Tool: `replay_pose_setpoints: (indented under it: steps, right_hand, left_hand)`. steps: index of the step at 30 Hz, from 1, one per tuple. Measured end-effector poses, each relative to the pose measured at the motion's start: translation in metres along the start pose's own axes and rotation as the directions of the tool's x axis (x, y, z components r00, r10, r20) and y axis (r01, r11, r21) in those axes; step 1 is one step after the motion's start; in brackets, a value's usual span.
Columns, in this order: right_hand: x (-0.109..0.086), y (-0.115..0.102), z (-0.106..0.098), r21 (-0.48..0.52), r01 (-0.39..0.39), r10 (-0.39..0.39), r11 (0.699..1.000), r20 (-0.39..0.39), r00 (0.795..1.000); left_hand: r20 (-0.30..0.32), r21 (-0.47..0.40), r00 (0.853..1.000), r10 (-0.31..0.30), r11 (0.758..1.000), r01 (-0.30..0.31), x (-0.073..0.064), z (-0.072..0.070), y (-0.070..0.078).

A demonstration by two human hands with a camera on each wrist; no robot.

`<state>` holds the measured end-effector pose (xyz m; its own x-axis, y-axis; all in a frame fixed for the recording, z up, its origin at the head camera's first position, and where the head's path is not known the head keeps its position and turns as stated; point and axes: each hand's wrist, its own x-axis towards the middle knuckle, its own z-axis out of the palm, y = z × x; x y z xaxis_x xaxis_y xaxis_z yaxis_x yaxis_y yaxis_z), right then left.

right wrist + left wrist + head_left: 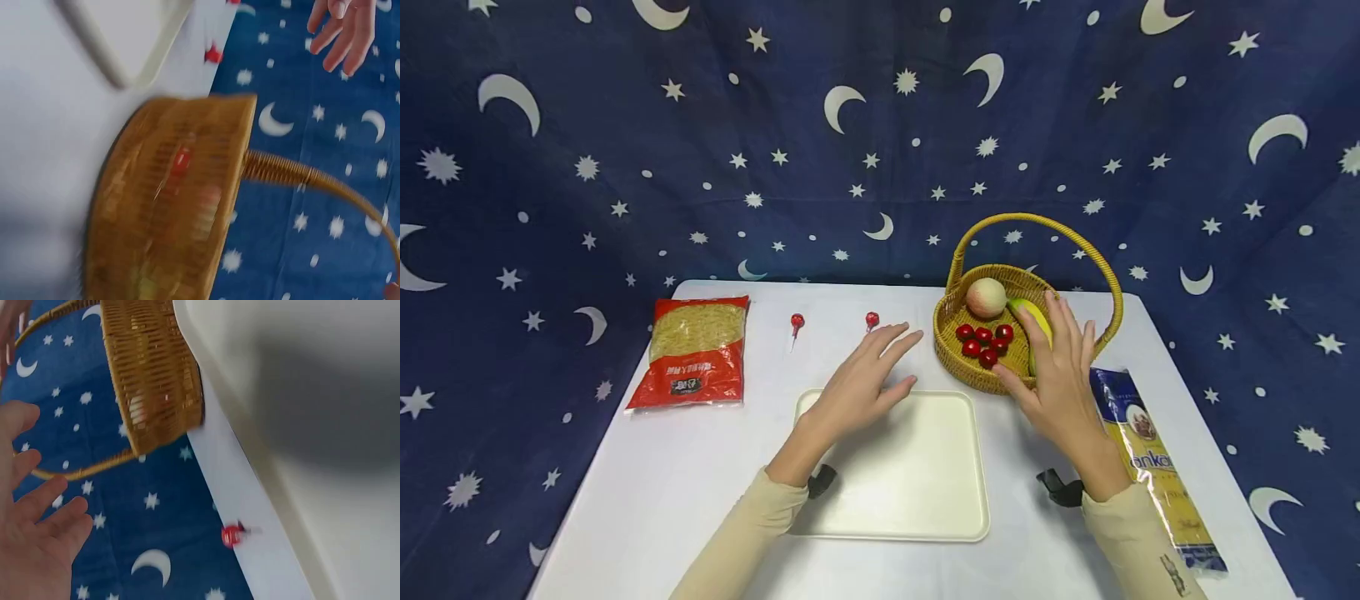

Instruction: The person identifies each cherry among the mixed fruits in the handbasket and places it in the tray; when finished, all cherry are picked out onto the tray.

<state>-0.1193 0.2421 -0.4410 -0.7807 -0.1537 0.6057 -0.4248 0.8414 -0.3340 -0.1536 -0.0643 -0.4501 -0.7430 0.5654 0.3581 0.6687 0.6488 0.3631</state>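
My left hand (867, 385) hovers over the cream tray (917, 467), its fingers spread and holding nothing. Above the front right of the wicker basket (972, 371) is my right hand (1060, 383), fingers extended, partly covering a banana (1033, 315). Whether it touches the basket or banana I cannot tell. A peach (986, 297) and several red cherries (988, 357) lie inside the basket. In the left wrist view the left palm and fingers (44, 519) appear loose, apart from the basket (153, 369). The right wrist view shows the basket (169, 200) blurred.
Two red lollipops (797, 321) (872, 320) lie behind the tray. A red bag of pasta (694, 354) is at the back left. On the right, a blue and yellow pasta packet (1161, 475) lies partly under the right forearm. A star-patterned cloth (820, 183) hangs behind the white table.
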Motion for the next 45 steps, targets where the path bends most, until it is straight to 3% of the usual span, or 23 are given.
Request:
replay_pose_setpoints:
  steps: [5, 10, 13, 18, 22, 25, 28, 31, 35, 41, 45]
  right_hand:
    - [-0.015, 0.027, -0.015, 0.012, -0.057, 0.058, 0.998, -0.146, 0.988]
    - [-0.028, 0.052, -0.026, 0.025, -0.095, 0.098, 0.995, -0.291, 0.952]
    - [-0.034, 0.069, -0.031, 0.066, -0.141, 0.155, 0.988, -0.33, 0.931]
    - [-0.041, 0.091, -0.033, 0.154, -0.241, 0.276, 0.958, -0.284, 0.918]
    - [-0.04, 0.101, -0.029, 0.185, -0.269, 0.308, 0.945, -0.233, 0.923]
    - [-0.037, 0.106, -0.025, 0.197, -0.278, 0.317, 0.94, -0.2, 0.927]
    - [-0.035, 0.109, -0.021, 0.21, -0.289, 0.327, 0.934, -0.18, 0.928]
    - [-0.035, 0.11, -0.018, 0.217, -0.294, 0.333, 0.931, -0.171, 0.927]
    - [-0.033, 0.113, -0.014, 0.224, -0.295, 0.335, 0.929, -0.165, 0.928]
    - [-0.033, 0.115, -0.014, 0.224, -0.332, 0.365, 0.917, -0.128, 0.922]
    - [-0.035, 0.116, -0.015, 0.241, -0.339, 0.375, 0.909, -0.12, 0.919]
  left_hand:
    - [0.035, -0.104, 0.999, 0.025, 0.994, -0.021, 0.034, 0.019, 0.002]
    - [0.09, -0.138, 0.996, 0.024, 0.99, -0.012, 0.062, 0.036, 0.005]
    - [0.128, -0.147, 0.992, 0.022, 0.989, -0.003, 0.077, 0.044, 0.008]
    - [0.183, -0.154, 0.982, 0.049, 0.988, -0.021, 0.101, 0.056, 0.017]
    - [0.212, -0.156, 0.975, 0.07, 0.987, -0.037, 0.117, 0.064, 0.024]
    - [0.253, -0.136, 0.966, 0.05, 0.991, -0.016, 0.129, 0.07, 0.028]
    - [0.328, -0.066, 0.945, 0.001, 0.998, 0.021, 0.141, 0.076, 0.034]
    - [0.41, 0.01, 0.911, -0.05, 0.999, 0.05, 0.151, 0.08, 0.039]
    - [0.473, 0.062, 0.875, -0.107, 0.994, 0.088, 0.16, 0.084, 0.044]
    - [0.487, 0.154, 0.85, -0.199, 0.978, 0.14, 0.166, 0.094, 0.046]
    - [0.491, 0.159, 0.848, -0.198, 0.978, 0.136, 0.169, 0.102, 0.046]
